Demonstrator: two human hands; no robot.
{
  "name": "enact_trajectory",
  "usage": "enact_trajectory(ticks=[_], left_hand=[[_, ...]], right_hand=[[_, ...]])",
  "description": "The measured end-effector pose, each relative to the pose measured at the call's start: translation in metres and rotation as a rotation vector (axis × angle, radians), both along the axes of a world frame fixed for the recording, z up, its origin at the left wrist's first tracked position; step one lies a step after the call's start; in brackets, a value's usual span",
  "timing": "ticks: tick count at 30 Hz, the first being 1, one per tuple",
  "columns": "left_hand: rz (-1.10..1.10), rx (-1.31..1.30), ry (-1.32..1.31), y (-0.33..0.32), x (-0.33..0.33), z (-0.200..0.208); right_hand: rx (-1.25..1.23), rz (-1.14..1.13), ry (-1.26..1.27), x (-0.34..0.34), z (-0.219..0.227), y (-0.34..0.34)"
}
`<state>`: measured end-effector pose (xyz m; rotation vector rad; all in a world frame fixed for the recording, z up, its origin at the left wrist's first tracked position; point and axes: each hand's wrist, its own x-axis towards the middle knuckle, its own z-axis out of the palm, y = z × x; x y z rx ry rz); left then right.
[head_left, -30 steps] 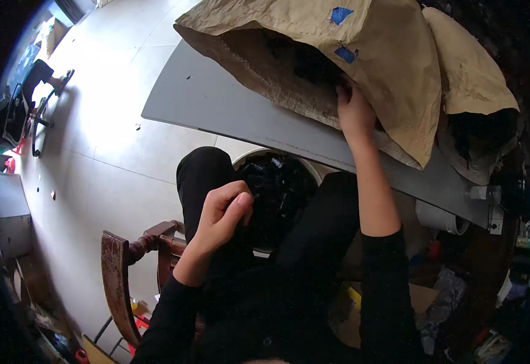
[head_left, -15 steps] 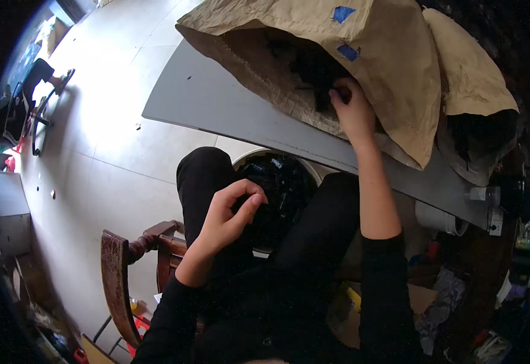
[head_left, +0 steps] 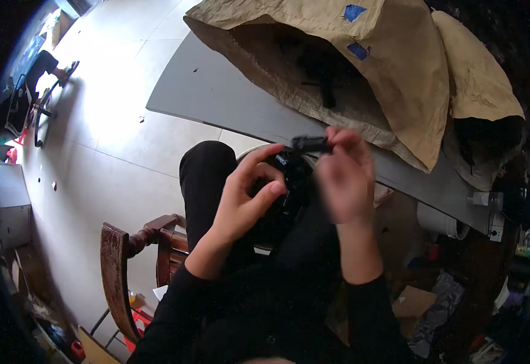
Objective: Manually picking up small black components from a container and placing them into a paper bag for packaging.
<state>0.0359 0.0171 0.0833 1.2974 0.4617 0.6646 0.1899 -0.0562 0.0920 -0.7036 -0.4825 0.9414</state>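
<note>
A small black part [head_left: 311,144], seemingly plastic, is pinched between the fingers of my right hand [head_left: 347,176], which is smeared by motion. My left hand [head_left: 247,194] is open, thumb and forefinger apart, its forefinger tip close to the part's left end. Below both hands, between my knees, a round pale-rimmed tub [head_left: 247,149] holds many dark pieces, partly hidden by my hands. Beyond them a large brown paper sack [head_left: 392,67] lies with its mouth toward me, more black pieces [head_left: 326,91] showing in its shadow.
The sack rests on a grey tabletop [head_left: 216,103] with a curved edge. A second brown sack [head_left: 480,67] stands to its right. At my left is a wooden chair [head_left: 114,273]. A white box [head_left: 11,203] sits at the far left; a cardboard piece [head_left: 414,301] lies lower right.
My right hand has come out of the sack and down over the tub with the black part. My left hand has risen toward it, its fingers opening wider.
</note>
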Motion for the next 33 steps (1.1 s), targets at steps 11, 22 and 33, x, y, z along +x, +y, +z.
enact_trajectory(ticks=[11,22,33], left_hand=[[-0.024,0.167,-0.024,-0.005,-0.014,0.0],[0.078,0.64,0.018,-0.002,-0.007,0.01],[-0.204,0.571,-0.111,0.005,-0.024,0.004]], right_hand=[[-0.212,0.378,-0.109,-0.025,-0.001,-0.022],[-0.235,0.236,-0.015,-0.04,0.004,-0.026],[-0.351,0.666,0.067,-0.029,-0.001,-0.038]])
